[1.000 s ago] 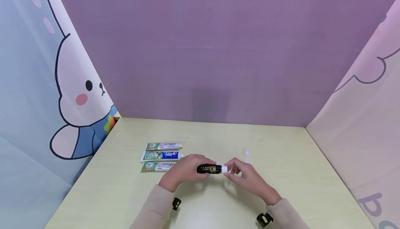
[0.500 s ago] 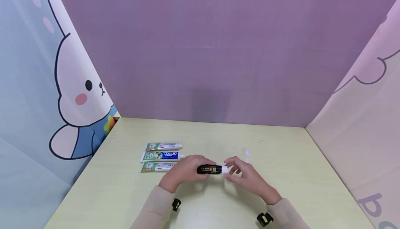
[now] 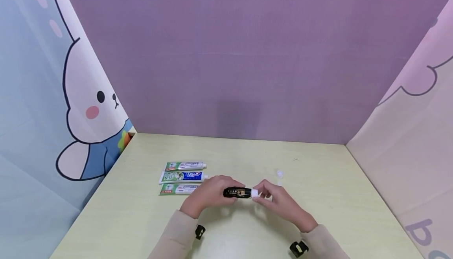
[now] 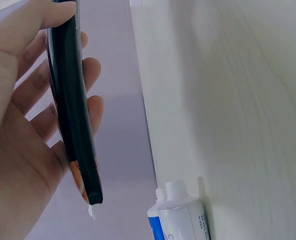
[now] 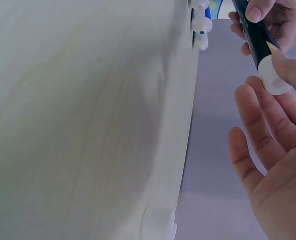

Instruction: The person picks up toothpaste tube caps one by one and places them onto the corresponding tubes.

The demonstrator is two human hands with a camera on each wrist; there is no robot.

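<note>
We grip the glossy black, gold-lettered tube in our curled left hand, raised over the pale wood-grained table; our right hand pinches the short round white cap at its end. Left of the left grip, three flat green, white and blue printed tubes lie side by side; just beyond the right grip sits a small round white disc
</note>
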